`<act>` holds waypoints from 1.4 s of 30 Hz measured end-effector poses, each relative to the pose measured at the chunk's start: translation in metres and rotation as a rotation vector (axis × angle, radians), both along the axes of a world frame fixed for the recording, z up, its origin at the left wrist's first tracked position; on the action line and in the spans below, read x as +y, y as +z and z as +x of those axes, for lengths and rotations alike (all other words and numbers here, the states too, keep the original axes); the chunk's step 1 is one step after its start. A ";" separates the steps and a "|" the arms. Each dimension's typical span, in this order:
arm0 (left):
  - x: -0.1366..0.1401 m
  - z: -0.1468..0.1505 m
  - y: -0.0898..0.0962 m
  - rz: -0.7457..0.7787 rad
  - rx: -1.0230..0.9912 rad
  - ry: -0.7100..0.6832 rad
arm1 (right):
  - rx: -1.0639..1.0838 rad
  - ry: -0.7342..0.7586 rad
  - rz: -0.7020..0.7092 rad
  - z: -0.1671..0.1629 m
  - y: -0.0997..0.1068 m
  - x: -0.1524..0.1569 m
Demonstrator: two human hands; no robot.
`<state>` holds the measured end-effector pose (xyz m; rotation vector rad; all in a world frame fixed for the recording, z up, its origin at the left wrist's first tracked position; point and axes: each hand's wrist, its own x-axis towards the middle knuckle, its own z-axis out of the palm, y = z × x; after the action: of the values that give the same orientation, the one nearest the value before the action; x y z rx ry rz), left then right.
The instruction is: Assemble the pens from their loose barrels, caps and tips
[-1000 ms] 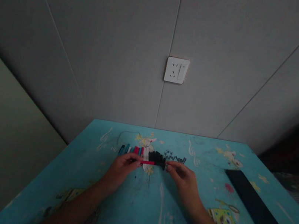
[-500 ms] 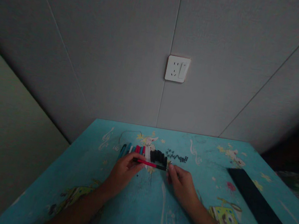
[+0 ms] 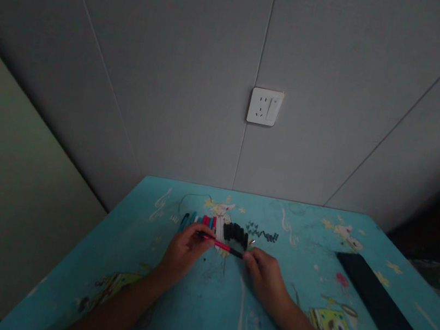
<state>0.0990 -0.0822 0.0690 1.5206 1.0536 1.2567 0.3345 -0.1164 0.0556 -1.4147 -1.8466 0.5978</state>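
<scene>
A red pen barrel with black ends [image 3: 222, 246] lies slantwise between my two hands, above the table. My left hand [image 3: 184, 251] is closed in a pinch around its left end. At the right black end, the fingertips of my right hand [image 3: 265, 274] are pressed together; any small part between them is hidden. Just behind those fingers is a small silvery piece [image 3: 252, 242]. Beyond the hands lies a row of pen parts: blue and red barrels [image 3: 206, 220], thin white refills [image 3: 220, 224] and black pieces [image 3: 235, 232].
Small dark pieces [image 3: 267, 235] lie scattered to the right of the row. A long dark flat strip [image 3: 377, 299] rests at the table's right side. The table [image 3: 197, 316] has a blue cartoon-printed cover and meets a grey wall with a socket [image 3: 265, 106].
My right fingers have come in against the pen's black end, which now tilts lower on the right. My left hand keeps its hold. The camera view has shifted slightly.
</scene>
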 end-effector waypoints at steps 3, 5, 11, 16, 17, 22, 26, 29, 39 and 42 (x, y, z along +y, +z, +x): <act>0.001 0.001 0.000 -0.023 -0.123 0.038 | -0.039 0.104 0.066 -0.003 0.003 -0.003; 0.003 0.000 0.000 -0.043 -0.183 0.037 | -0.053 0.151 0.097 -0.004 0.004 -0.005; 0.006 -0.001 -0.001 -0.074 -0.286 -0.054 | 0.003 0.268 -0.010 -0.008 0.004 -0.006; 0.008 -0.001 -0.001 -0.103 -0.298 -0.042 | 0.046 0.120 0.086 -0.009 0.003 -0.004; 0.008 -0.001 -0.001 -0.103 -0.302 -0.044 | 0.053 0.112 0.081 -0.010 0.003 -0.005; 0.006 -0.004 -0.001 -0.058 -0.347 -0.134 | 0.181 0.293 -0.155 -0.012 0.006 -0.018; 0.003 -0.005 -0.003 -0.075 -0.433 -0.280 | 0.397 0.621 -0.545 -0.017 0.009 -0.029; 0.003 -0.003 -0.005 -0.113 -0.522 -0.264 | 0.451 0.614 -0.567 -0.022 0.013 -0.032; -0.007 0.013 -0.002 -0.266 -0.549 -0.227 | 0.270 0.295 -0.349 -0.042 0.007 -0.031; -0.009 0.015 -0.001 -0.266 -0.507 -0.249 | 0.154 0.310 -0.284 -0.044 0.006 -0.034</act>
<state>0.1141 -0.0917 0.0676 1.0182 0.6443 1.1847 0.2906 -0.1505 0.0620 -1.2195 -1.9248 1.1306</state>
